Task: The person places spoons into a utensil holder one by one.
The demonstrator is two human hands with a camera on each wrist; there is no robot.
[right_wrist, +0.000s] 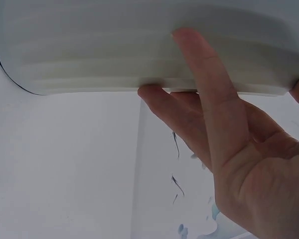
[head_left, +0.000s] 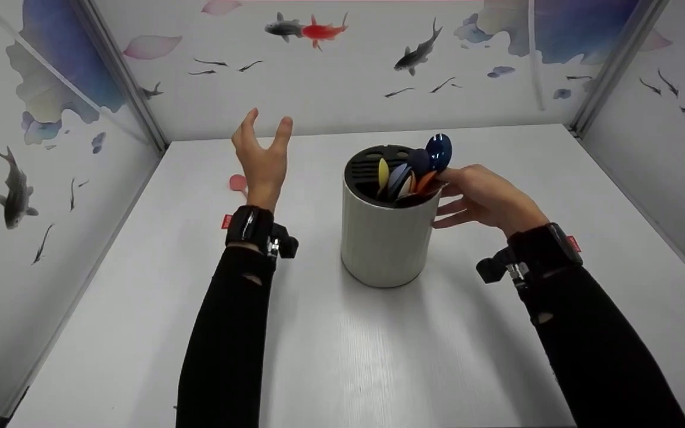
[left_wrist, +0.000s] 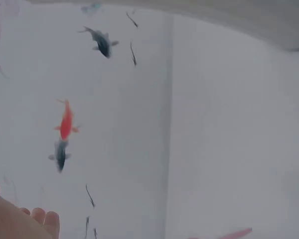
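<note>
A white cylindrical utensil holder (head_left: 385, 249) with a black slotted top (head_left: 372, 160) stands upright on the table. Spoon-like utensils in yellow, blue and orange stick out of it, a shiny dark blue one (head_left: 439, 152) highest. My right hand (head_left: 485, 199) is at the holder's right side, fingers spread along the wall and thumb up by the rim. In the right wrist view, its fingertips (right_wrist: 187, 37) rest against the white wall. My left hand (head_left: 264, 163) is raised left of the holder, thumb and fingers apart, holding nothing. Behind its wrist lies a pink round-headed utensil (head_left: 238, 182), partly hidden.
The white table (head_left: 319, 356) is enclosed by white panels (head_left: 342, 89) printed with fish and colour washes at the back and on both sides. Grey metal posts (head_left: 134, 83) stand at the back corners. Both wrists carry black camera straps.
</note>
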